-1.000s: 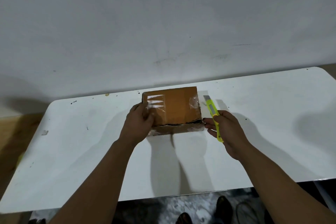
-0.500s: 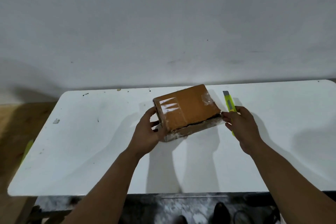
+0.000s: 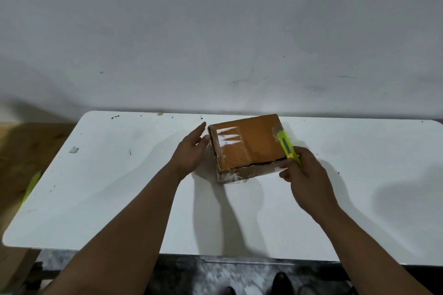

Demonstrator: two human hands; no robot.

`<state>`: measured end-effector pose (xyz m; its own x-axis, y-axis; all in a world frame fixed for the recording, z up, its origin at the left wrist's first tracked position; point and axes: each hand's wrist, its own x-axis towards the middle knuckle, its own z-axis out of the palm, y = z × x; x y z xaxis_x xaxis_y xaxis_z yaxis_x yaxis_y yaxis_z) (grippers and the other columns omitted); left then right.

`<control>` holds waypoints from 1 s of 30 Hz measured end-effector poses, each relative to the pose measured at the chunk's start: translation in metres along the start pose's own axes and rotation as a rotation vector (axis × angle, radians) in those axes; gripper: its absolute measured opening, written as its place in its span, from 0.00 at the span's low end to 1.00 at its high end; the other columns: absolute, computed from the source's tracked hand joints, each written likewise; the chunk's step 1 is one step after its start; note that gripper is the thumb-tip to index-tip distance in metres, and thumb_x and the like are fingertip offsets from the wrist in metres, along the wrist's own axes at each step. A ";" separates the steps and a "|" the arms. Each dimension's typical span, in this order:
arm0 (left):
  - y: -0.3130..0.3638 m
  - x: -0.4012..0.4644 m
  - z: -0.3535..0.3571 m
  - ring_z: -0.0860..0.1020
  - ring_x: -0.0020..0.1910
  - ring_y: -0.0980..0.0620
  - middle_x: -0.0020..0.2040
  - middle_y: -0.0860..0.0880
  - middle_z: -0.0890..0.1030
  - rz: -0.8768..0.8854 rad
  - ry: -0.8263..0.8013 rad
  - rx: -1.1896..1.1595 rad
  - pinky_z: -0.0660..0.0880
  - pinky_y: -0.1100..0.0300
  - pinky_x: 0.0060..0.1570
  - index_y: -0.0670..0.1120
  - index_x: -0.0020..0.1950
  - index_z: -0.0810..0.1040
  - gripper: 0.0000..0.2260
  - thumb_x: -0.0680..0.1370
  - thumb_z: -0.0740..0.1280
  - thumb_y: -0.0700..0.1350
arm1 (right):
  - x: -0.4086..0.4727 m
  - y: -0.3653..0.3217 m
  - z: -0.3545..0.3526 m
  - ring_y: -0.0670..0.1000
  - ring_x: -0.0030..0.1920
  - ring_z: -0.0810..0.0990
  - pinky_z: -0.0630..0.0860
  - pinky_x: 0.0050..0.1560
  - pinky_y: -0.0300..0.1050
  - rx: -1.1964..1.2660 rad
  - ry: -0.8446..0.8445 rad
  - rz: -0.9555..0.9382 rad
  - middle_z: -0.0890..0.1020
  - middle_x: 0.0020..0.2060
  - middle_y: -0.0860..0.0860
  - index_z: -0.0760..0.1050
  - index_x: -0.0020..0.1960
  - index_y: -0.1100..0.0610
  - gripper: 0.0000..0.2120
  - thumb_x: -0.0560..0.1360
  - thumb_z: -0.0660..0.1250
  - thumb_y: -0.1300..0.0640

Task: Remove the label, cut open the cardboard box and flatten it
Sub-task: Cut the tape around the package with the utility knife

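Observation:
A brown cardboard box (image 3: 249,146) lies on the white table (image 3: 119,187), turned at an angle, with clear tape and a small label (image 3: 227,136) on its top left part. A dark slit runs along its near top edge. My left hand (image 3: 191,148) is just left of the box with straight fingers, at or near its left side. My right hand (image 3: 304,175) grips a yellow-green utility knife (image 3: 287,146), whose tip lies over the box's right top edge.
A grey-white wall rises right behind the table. A small scrap (image 3: 73,149) lies on the table's left part. A yellow-green strip (image 3: 31,187) shows past the left edge, over a wooden surface. Shoes and dark floor lie below the near edge.
The box has turned further, its left end swinging toward me. My left hand let go of it and opened beside it. My right hand brought the knife onto the box's right top edge.

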<state>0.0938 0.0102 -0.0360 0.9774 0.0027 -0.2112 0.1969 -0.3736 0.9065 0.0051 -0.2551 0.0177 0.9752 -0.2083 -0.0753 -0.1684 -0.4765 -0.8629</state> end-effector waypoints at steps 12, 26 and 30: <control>-0.007 -0.001 0.009 0.83 0.52 0.51 0.51 0.52 0.84 -0.020 0.033 -0.113 0.77 0.55 0.54 0.49 0.43 0.77 0.11 0.70 0.74 0.54 | -0.025 -0.018 0.020 0.43 0.27 0.72 0.67 0.29 0.32 -0.353 -0.212 -0.235 0.73 0.29 0.41 0.69 0.71 0.45 0.19 0.81 0.60 0.56; -0.006 -0.004 0.008 0.82 0.43 0.50 0.45 0.44 0.85 -0.013 0.011 -0.153 0.78 0.51 0.53 0.45 0.41 0.77 0.08 0.76 0.74 0.45 | -0.019 -0.041 0.047 0.51 0.52 0.79 0.75 0.49 0.42 -0.562 -0.354 -0.358 0.81 0.57 0.49 0.72 0.68 0.50 0.18 0.80 0.57 0.56; -0.008 -0.002 0.007 0.83 0.49 0.43 0.46 0.45 0.86 -0.025 0.005 -0.159 0.77 0.47 0.57 0.44 0.41 0.77 0.08 0.76 0.73 0.45 | -0.014 -0.043 0.057 0.52 0.52 0.79 0.75 0.48 0.42 -0.598 -0.362 -0.326 0.81 0.55 0.50 0.73 0.65 0.51 0.15 0.80 0.56 0.56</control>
<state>0.0896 0.0065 -0.0458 0.9723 0.0150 -0.2334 0.2308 -0.2220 0.9473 0.0069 -0.1835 0.0273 0.9578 0.2653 -0.1109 0.1870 -0.8678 -0.4605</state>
